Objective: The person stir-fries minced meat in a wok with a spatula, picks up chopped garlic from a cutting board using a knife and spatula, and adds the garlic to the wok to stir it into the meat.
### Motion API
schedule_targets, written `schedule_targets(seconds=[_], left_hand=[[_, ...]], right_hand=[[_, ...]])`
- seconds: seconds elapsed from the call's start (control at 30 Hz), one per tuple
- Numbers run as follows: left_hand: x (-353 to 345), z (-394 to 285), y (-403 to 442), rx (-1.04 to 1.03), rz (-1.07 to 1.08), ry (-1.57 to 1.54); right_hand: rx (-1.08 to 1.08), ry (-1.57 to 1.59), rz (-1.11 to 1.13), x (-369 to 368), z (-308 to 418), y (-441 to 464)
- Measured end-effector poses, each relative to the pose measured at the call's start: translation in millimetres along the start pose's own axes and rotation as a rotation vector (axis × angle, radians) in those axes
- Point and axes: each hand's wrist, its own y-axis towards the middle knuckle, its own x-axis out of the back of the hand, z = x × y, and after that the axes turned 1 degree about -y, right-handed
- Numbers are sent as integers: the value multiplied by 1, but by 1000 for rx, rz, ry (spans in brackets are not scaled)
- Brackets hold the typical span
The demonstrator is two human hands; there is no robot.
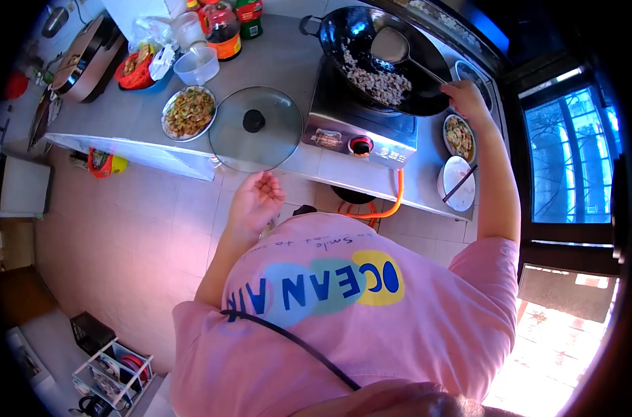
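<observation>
My right hand (pixel 467 101) grips the handle of a wok spatula (pixel 390 46), whose broad metal head is inside the black wok (pixel 431 69). Small pale pieces of food (pixel 380 82) lie in the near side of the wok. Under the wok is a gas stove (pixel 389 132) with a dark control knob. My left hand (pixel 258 200) is empty, palm up with the fingers loosely curled and apart. It hangs just off the counter's front edge, close to a glass lid (pixel 278 142) with a black knob that lies on the counter.
Left of the lid stand a plate of cooked food (pixel 189 113), a plastic tub (pixel 196 66), a red basket (pixel 135 69) and sauce bottles (pixel 223 35). At right are another dish (pixel 459 137) and a white bowl (pixel 456 174) with chopsticks. An orange hose (pixel 398 194) hangs below the stove.
</observation>
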Motion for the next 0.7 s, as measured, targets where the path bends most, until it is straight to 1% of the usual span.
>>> schedule_targets(seconds=[0.07, 0.1, 0.13, 0.2, 0.23, 0.27, 0.33, 0.37, 0.43, 0.47, 0.53, 0.57, 0.63, 0.7], left_hand=[[3, -7, -7, -21, -4, -4], [5, -10, -10, -36, -10, 4], [7, -13, -12, -38, -12, -1], [11, -18, -13, -16, -8, -40], [12, -20, -12, -16, -8, -46], [12, -21, -12, -25, -15, -47], [13, -22, -12, -28, -25, -47], [12, -24, -12, -19, -13, -35], [9, -25, -11, -8, 4, -26], [8, -24, -10, -3, 12, -24], [8, -24, -9, 9, 18, -14], [10, -24, -5, 21, 26, -18], [8, -22, -2, 32, 35, -31], [7, -21, -4, 28, 39, -23]], right_hand=[[295, -580, -307, -15, 10, -7], [322, -662, -419, -23, 17, -21], [326, -665, -414, -27, 23, -32], [313, -704, -527, -33, 30, -47], [405, -764, -596, -36, 25, -49], [407, -768, -594, -37, 25, -51], [401, -944, -579, -39, 28, -58], [398, -946, -580, -40, 26, -59], [504, -885, -687, -41, 22, -60], [501, -888, -688, -39, 23, -60], [458, -995, -621, -37, 24, -63], [455, -995, -624, -37, 21, -64], [499, -905, -699, -38, 14, -66], [486, -927, -684, -36, 14, -67]])
